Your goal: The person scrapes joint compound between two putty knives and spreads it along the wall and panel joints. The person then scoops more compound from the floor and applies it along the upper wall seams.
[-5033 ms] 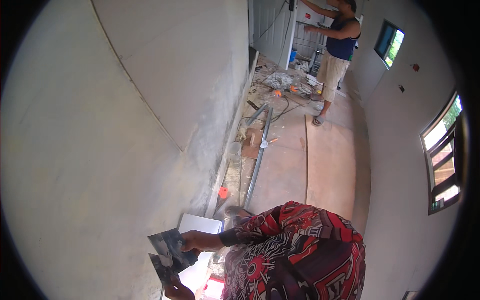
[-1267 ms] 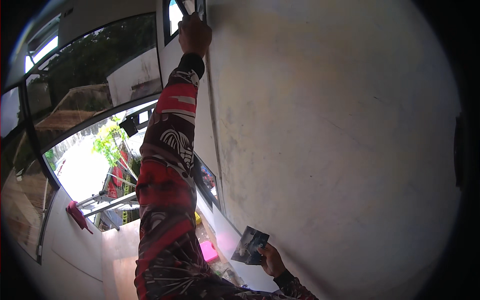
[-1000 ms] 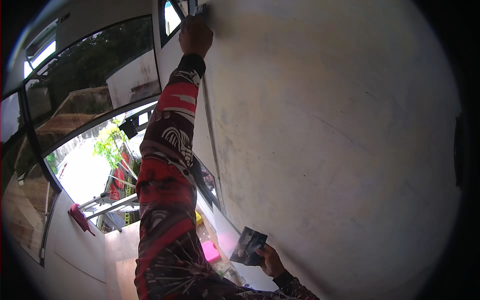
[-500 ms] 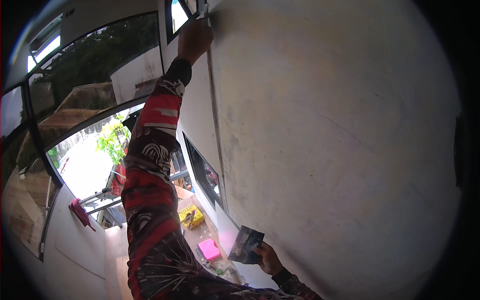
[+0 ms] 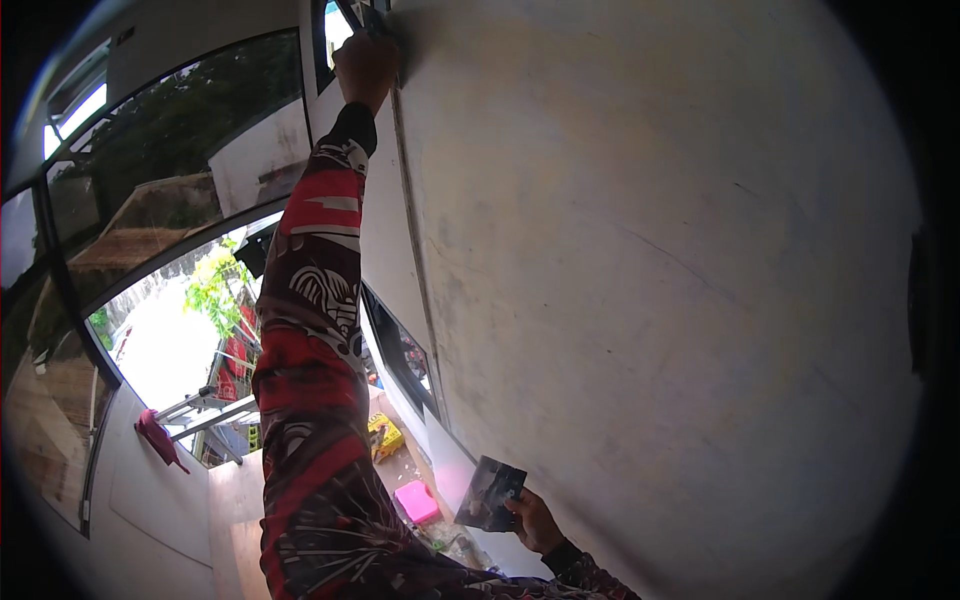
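Mottled, pale plaster wall (image 5: 650, 300) fills the right of the view, ending on its left at a dark seam where it meets a narrow white strip. Fingers of the raised left hand (image 5: 365, 68) look curled closed around a dark flat blade (image 5: 375, 22), though the grip itself is mostly hidden; the blade sits up by the seam, and whether its edge touches the plaster I cannot tell. Low down, the right hand (image 5: 538, 520) pinches a square plate (image 5: 491, 494), dark with pale smears, by its near corner, the thumb laid over its face.

Half a second ago a light sliver showed at the blade; now it appears dark, which suggests a turn of the wrist. Five seconds ago both hands were low and close together; now they are well apart, so the work seems to have moved to the wall's upper edge, with the plate kept ready below. Farther out, the left sleeve partly covers a yellow box (image 5: 385, 438) near a pink case (image 5: 417, 502), and a metal stepladder (image 5: 215, 412) stands beyond.
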